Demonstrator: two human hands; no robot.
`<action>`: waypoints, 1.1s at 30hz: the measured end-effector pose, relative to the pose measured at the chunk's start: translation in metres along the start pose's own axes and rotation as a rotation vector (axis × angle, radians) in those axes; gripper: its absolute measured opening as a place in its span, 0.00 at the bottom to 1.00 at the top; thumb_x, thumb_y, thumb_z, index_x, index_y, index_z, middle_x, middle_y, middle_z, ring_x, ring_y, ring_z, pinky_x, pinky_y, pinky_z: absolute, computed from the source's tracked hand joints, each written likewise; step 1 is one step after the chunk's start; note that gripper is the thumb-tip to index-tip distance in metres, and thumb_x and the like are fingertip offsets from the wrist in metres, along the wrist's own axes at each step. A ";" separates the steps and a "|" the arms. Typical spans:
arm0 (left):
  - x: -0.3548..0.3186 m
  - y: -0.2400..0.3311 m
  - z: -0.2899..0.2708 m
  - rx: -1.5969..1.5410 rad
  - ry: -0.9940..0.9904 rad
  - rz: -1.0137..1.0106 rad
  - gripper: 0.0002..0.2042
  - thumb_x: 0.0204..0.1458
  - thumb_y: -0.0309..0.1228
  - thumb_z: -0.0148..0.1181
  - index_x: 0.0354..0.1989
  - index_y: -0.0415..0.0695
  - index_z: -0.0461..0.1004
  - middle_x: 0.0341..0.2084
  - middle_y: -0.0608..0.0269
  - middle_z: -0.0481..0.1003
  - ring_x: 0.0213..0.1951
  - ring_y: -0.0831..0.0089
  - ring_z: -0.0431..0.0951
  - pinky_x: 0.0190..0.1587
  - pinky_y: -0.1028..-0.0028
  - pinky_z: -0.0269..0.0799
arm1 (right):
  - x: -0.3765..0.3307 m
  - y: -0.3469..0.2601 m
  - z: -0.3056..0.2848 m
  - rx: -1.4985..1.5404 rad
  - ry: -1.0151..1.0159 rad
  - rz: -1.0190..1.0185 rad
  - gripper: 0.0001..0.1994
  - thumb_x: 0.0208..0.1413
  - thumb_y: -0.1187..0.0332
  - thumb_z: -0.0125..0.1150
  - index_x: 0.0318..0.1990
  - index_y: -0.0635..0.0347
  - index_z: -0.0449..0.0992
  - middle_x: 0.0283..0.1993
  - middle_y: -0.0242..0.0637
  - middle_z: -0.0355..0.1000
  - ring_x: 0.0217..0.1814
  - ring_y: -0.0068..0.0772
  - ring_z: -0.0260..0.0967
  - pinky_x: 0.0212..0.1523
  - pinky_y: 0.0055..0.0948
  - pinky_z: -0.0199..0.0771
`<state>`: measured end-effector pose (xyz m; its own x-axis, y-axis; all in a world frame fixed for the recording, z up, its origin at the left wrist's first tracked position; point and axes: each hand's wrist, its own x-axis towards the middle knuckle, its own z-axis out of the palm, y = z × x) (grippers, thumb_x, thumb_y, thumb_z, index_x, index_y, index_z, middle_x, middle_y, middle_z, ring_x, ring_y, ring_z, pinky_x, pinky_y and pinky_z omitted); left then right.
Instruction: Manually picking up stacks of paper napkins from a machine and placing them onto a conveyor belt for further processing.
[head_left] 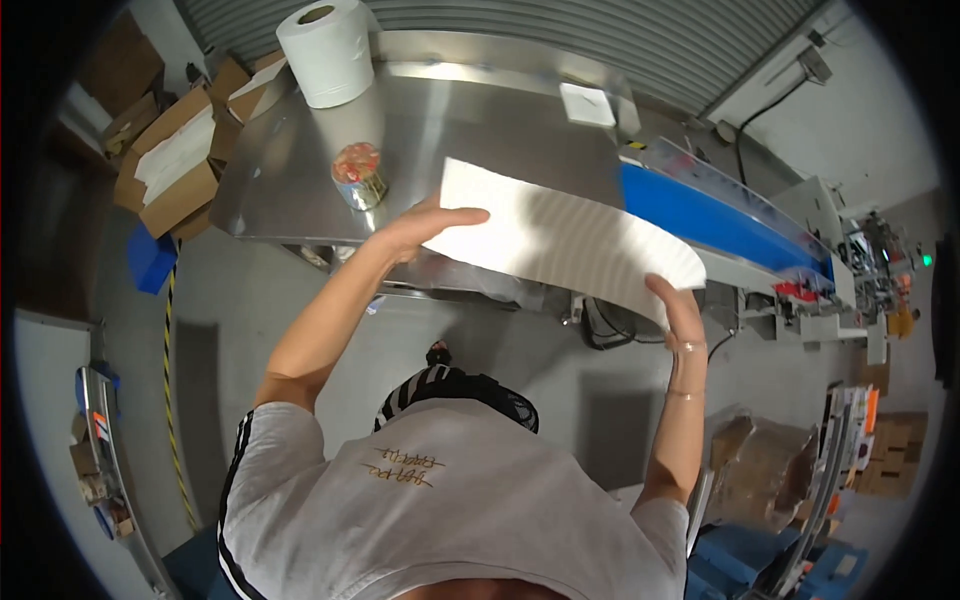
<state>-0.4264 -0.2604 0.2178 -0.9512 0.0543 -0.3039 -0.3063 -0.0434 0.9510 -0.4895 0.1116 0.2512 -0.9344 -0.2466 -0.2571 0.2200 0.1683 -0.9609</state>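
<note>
Stretched between my two hands is a long white strip of faintly ridged paper or card (560, 228), bowed a little and held above the near edge of the metal table. My left hand (420, 226) grips its left end, thumb on top and fingers underneath. At the strip's right end, my right hand (682, 305) pinches the lower corner, thumb on the face and most fingers hidden behind. A small round tub (360, 178) with red and orange contents or print stands on the table, beyond my left forearm.
The steel table (480, 125) carries a big white paper roll (330, 60) and a white square sheet (587, 104). Rightward, a blue conveyor belt (715, 220) leads to a machine (870, 265). Open cardboard boxes (185, 160) stand at the left; a black cable coil (605, 325) hangs below.
</note>
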 end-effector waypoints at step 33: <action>0.105 -0.066 0.282 -0.762 0.357 0.004 0.22 0.58 0.48 0.54 0.36 0.37 0.73 0.27 0.67 0.70 0.32 0.78 0.65 0.34 0.73 0.63 | 0.280 -0.077 0.306 -1.123 -1.335 -1.198 0.35 0.46 0.33 0.56 0.48 0.56 0.76 0.42 0.47 0.77 0.46 0.52 0.73 0.50 0.39 0.70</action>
<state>-0.4950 0.0299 0.1399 -0.8680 -0.2609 -0.4226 -0.1231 -0.7114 0.6920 -0.6822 -0.2628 0.2216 0.3692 -0.9237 -0.1023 -0.8836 -0.3147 -0.3469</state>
